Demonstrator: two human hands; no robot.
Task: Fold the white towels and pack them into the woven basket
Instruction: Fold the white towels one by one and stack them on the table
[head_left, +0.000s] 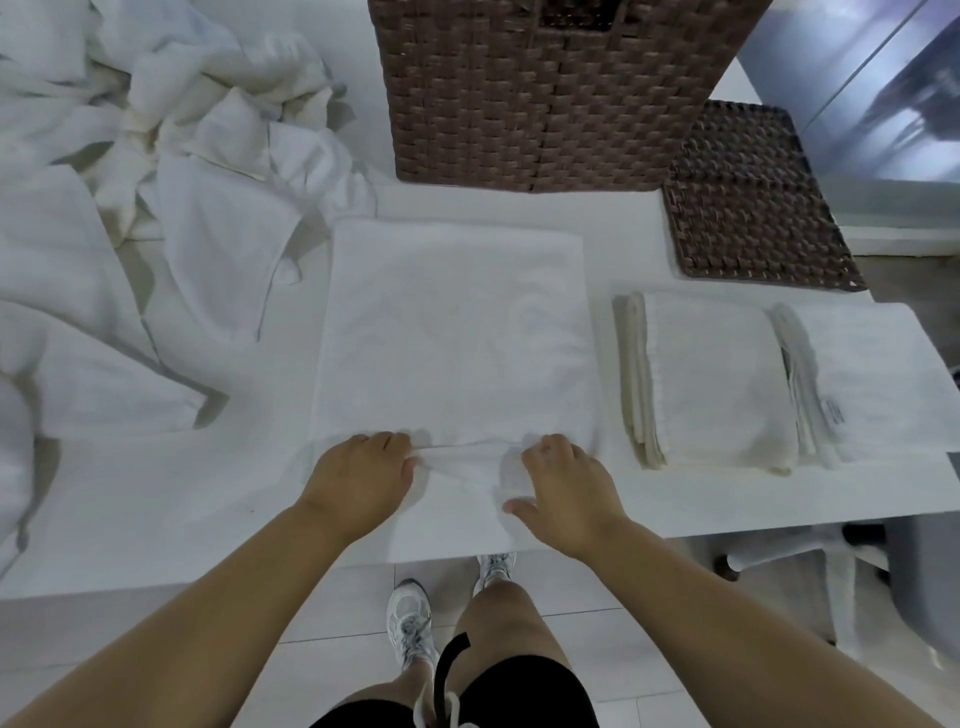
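Note:
A white towel lies flat in the middle of the white table, its near part hanging toward the table's front edge. My left hand grips the towel's near fold on the left, fingers curled into the cloth. My right hand grips the same fold on the right, thumb spread out toward me. The brown woven basket stands upright at the back, just beyond the towel. Two stacks of folded white towels lie to the right.
A heap of unfolded white towels covers the table's left side. The basket's flat woven lid lies at the back right. Below the table's front edge are tiled floor, my legs and white shoes; a chair base stands at the lower right.

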